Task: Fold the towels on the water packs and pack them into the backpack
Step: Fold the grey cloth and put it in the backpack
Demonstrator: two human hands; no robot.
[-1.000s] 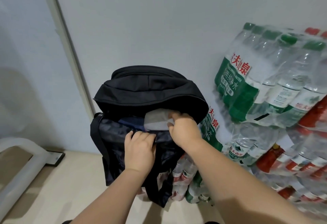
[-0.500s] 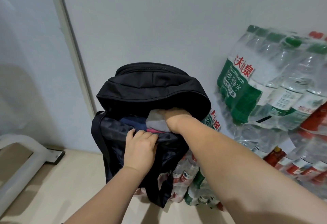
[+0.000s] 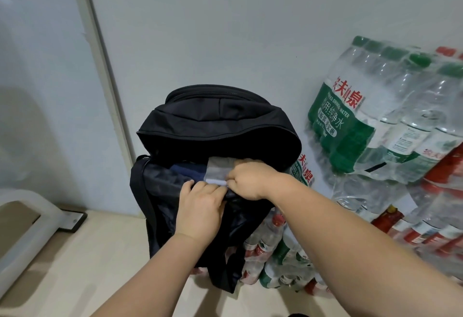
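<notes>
A black backpack (image 3: 215, 126) stands open against the wall, its top flap thrown back. A folded grey towel (image 3: 218, 170) sticks up out of its mouth, next to a dark blue towel (image 3: 185, 170) lying deeper inside. My left hand (image 3: 200, 207) grips the front rim of the opening. My right hand (image 3: 250, 179) has its fingers curled on the grey towel's right edge at the rim. Shrink-wrapped water packs (image 3: 390, 126) are stacked to the right of the bag.
A white wall and a door frame (image 3: 100, 66) stand behind the bag. A white plastic piece (image 3: 22, 219) with a metal foot sits on the light wood floor at the left. More bottle packs (image 3: 275, 261) lie low beside the backpack.
My right hand, which was pushed deep under the flap, has drawn back to the rim and now holds the grey towel's edge. My left hand stays on the rim.
</notes>
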